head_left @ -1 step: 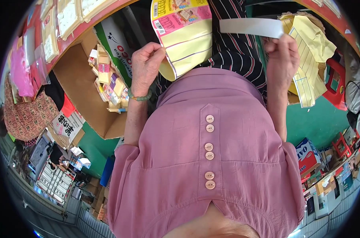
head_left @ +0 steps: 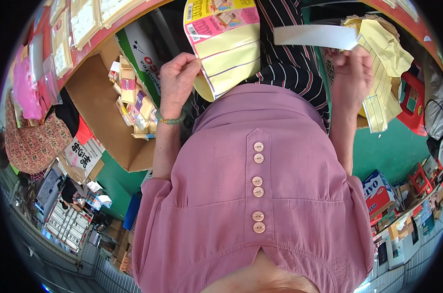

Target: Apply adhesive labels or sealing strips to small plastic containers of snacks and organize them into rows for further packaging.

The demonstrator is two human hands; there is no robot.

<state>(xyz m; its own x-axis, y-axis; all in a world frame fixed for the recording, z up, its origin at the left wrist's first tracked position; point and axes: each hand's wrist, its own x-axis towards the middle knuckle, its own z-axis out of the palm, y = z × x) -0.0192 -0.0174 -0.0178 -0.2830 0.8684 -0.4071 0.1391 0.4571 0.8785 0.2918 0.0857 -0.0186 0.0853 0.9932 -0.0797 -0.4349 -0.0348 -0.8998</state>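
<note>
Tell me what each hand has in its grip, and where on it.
Left hand pinches the lower left edge of the yellow printed card sheet. Right hand pinches the right end of the white paper strip.

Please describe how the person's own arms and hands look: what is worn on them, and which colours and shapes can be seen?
Both forearms are bare. The left hand has a bracelet of round pale green beads around the wrist. The right hand shows no bracelet, ring or watch. The upper arms are covered by loose pink sleeves of a blouse with paired round buttons down the front.
</note>
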